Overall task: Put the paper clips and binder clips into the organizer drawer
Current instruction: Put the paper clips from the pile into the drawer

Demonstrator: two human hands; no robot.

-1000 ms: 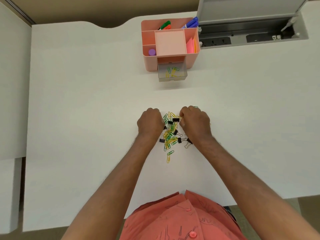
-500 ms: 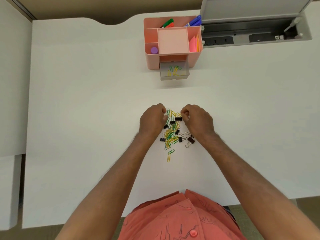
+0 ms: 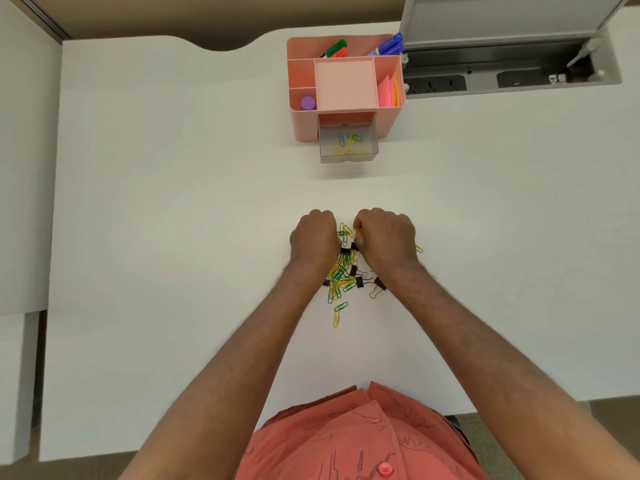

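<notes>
A pile of yellow and green paper clips (image 3: 341,273) mixed with black binder clips (image 3: 360,282) lies on the white desk in front of me. My left hand (image 3: 313,239) and my right hand (image 3: 386,237) rest as fists on either side of the pile's far end, with the fingers curled in on clips. A yellow clip shows at my right fingertips. What my left fingers grip is hidden. The pink organizer (image 3: 304,126) stands at the far side. Its clear drawer (image 3: 348,157) is pulled out and holds several paper clips.
The organizer's top compartments hold markers (image 3: 334,50), pink sticky notes (image 3: 386,91) and a purple cap (image 3: 307,102). An open grey cable tray (image 3: 512,69) with sockets sits at the back right. A stray yellow clip (image 3: 419,249) lies by my right wrist. A partition stands on the left.
Both hands have shifted from the middle of the pile to its far end and drawn closer together. The pile and the drawer look unchanged.
</notes>
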